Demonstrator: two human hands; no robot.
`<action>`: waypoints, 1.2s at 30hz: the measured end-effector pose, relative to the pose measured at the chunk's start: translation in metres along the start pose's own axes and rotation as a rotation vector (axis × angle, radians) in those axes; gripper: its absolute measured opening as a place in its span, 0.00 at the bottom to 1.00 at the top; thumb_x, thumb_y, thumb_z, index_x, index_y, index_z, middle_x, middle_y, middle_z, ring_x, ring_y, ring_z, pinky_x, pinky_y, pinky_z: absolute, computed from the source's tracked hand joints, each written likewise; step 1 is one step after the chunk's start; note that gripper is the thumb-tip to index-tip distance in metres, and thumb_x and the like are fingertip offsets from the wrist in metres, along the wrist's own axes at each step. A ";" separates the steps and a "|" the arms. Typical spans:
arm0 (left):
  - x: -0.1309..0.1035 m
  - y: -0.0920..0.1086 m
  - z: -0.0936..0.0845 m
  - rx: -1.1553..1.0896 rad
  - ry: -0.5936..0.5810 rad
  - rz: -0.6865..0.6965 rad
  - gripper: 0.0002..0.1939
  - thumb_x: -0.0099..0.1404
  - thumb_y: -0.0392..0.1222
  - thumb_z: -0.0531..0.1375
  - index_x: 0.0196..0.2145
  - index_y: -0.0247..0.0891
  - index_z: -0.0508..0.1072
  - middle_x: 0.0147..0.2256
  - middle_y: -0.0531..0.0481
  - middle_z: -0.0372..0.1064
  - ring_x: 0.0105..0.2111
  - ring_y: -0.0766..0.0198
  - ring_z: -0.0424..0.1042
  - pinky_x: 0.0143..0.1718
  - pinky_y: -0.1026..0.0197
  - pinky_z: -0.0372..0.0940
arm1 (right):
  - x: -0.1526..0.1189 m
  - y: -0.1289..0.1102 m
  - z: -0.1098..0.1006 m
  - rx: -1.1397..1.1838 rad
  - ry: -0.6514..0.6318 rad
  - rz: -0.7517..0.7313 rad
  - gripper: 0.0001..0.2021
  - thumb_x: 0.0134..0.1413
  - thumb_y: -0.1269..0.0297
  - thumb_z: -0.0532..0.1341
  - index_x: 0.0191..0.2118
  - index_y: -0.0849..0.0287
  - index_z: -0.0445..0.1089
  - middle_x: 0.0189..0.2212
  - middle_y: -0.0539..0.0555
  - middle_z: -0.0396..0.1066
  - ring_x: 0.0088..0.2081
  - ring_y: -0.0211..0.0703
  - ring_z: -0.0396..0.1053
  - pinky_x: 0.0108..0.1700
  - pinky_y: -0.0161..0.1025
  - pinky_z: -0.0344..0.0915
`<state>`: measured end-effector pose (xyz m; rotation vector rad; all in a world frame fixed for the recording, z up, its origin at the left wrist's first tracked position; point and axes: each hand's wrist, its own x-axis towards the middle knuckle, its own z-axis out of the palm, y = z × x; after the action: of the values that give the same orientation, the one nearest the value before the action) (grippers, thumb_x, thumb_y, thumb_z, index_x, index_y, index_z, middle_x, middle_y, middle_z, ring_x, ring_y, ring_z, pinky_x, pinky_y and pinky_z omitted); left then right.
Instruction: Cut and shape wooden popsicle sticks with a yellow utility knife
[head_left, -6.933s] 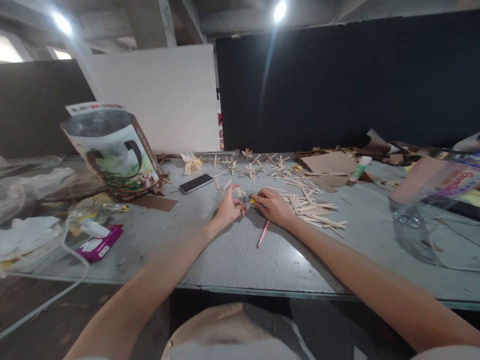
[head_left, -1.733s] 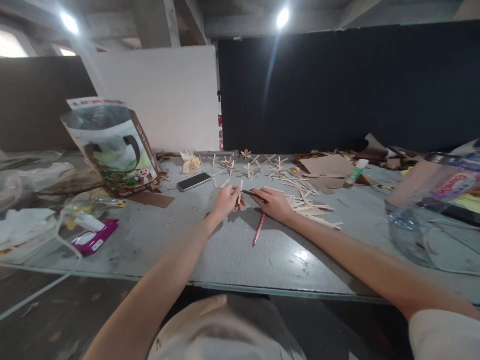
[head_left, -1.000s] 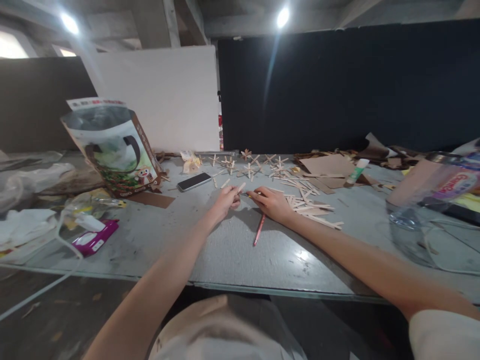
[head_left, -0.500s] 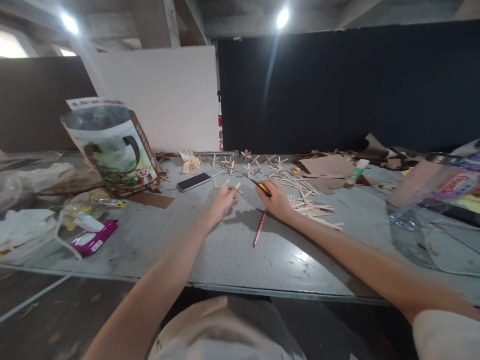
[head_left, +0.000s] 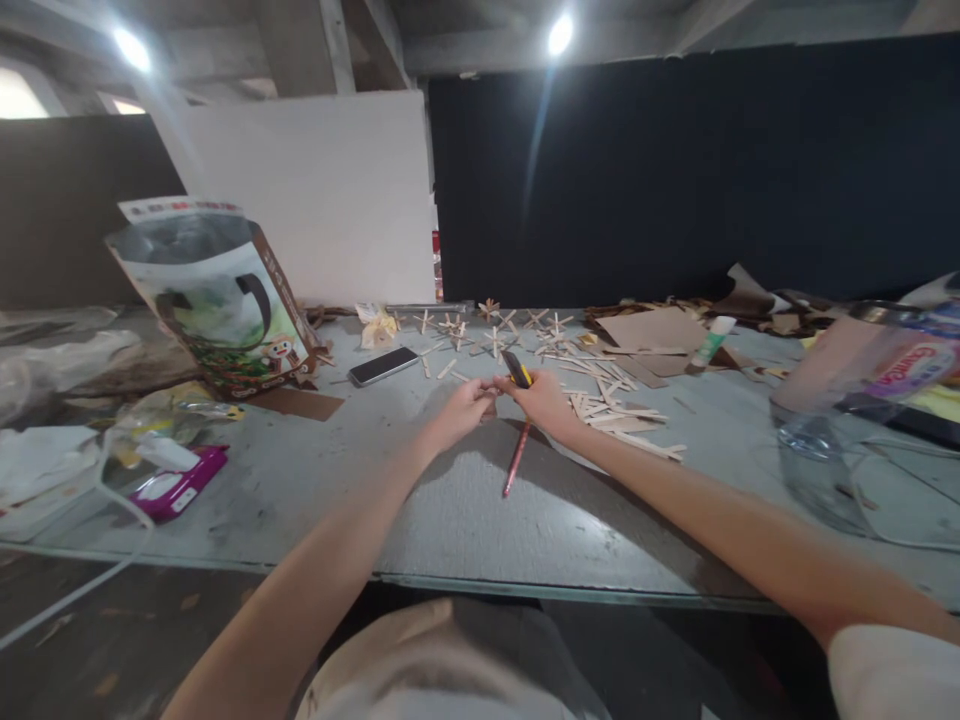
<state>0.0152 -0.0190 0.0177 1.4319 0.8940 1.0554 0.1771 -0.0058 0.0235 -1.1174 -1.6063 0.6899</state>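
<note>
My left hand (head_left: 466, 408) is closed, thumb and fingers pinched together. The short wooden stick seen in it half a second ago is mostly hidden now. Fingertip to fingertip with it, my right hand (head_left: 546, 402) grips a black and yellow utility knife (head_left: 517, 370), which points up and away from me. Just below the hands lies a red pencil (head_left: 516, 462) on the grey table (head_left: 465, 520). Loose wooden sticks (head_left: 611, 415) are heaped beside my right hand. Beyond the hands, several sticks are joined into star shapes (head_left: 495, 340).
A phone (head_left: 383, 366) lies left of the sticks. A large printed bag (head_left: 225, 310) and a purple pack (head_left: 180, 482) are farther left. On the right are cardboard pieces (head_left: 652, 330), a glue stick (head_left: 714, 340) and a clear plastic bottle (head_left: 817, 470).
My hands have come together. The left moved right and the right hand's fingertips now meet it, with the knife turned more upright. The view has shifted slightly.
</note>
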 end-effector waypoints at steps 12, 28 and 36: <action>0.012 -0.014 -0.004 0.291 0.129 0.127 0.18 0.71 0.46 0.59 0.24 0.43 0.59 0.18 0.60 0.51 0.19 0.68 0.54 0.26 0.63 0.51 | -0.003 0.000 0.001 0.013 0.073 0.014 0.34 0.44 0.25 0.63 0.19 0.53 0.58 0.18 0.45 0.50 0.25 0.37 0.47 0.27 0.38 0.47; 0.014 -0.015 -0.003 0.190 0.080 0.181 0.15 0.71 0.45 0.58 0.26 0.42 0.61 0.19 0.60 0.51 0.19 0.69 0.53 0.24 0.64 0.50 | -0.002 0.002 0.000 0.030 0.080 0.016 0.32 0.45 0.26 0.62 0.20 0.54 0.63 0.17 0.45 0.50 0.23 0.37 0.47 0.26 0.38 0.47; 0.010 -0.012 -0.003 0.037 0.018 0.178 0.16 0.72 0.48 0.61 0.28 0.39 0.65 0.22 0.59 0.54 0.20 0.70 0.54 0.25 0.64 0.51 | 0.001 0.005 0.000 0.046 0.089 0.029 0.33 0.45 0.25 0.62 0.20 0.54 0.61 0.17 0.44 0.50 0.23 0.37 0.47 0.25 0.39 0.45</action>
<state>0.0161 -0.0072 0.0071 1.5563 0.8140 1.1909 0.1787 -0.0030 0.0200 -1.1242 -1.4952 0.6835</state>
